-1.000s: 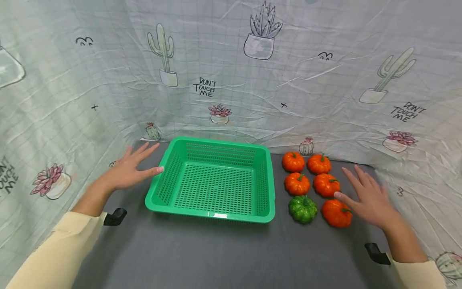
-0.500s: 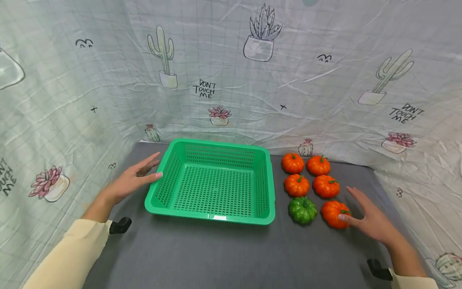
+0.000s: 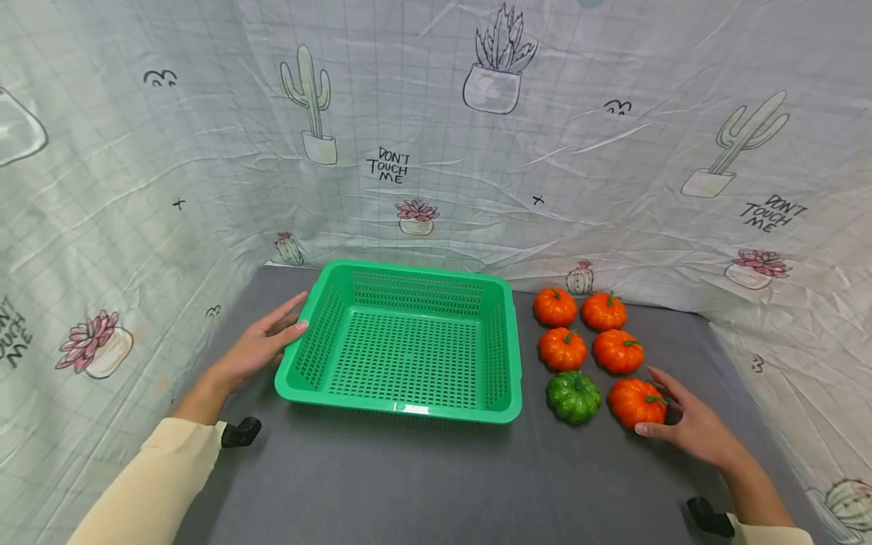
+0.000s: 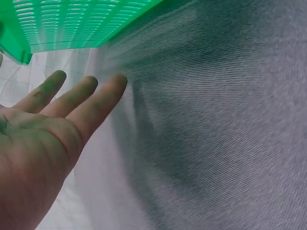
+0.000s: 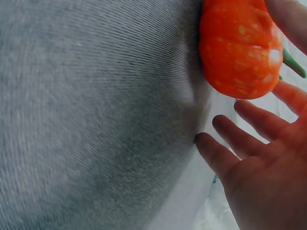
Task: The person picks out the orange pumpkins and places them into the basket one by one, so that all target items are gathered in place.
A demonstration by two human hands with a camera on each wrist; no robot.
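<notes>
A green plastic basket (image 3: 409, 412) with a slotted floor and sides sits on the grey table. At its left side is my left hand (image 3: 255, 352), thumb tip right at the rim. The left wrist view shows that hand's fingers (image 4: 98, 103) straight, below the basket wall. My right hand (image 3: 702, 428) reaches around the nearest orange pumpkin (image 3: 635, 402), thumb on the near side and fingers behind it. In the right wrist view the fingers (image 5: 240, 136) are spread and only loosely bent beside the pumpkin. A green pumpkin (image 3: 574, 397) lies just left of that orange one.
Several more small orange pumpkins, one of them the back left pumpkin (image 3: 555, 306), stand in two columns right of the basket. A pale cloth (image 3: 463, 182) printed with cacti hangs behind and along both sides of the table (image 3: 422, 484).
Both hands have come down: the left toward the basket's left rim, the right lower and around the nearest orange pumpkin. Basket and pumpkins have stayed in place.
</notes>
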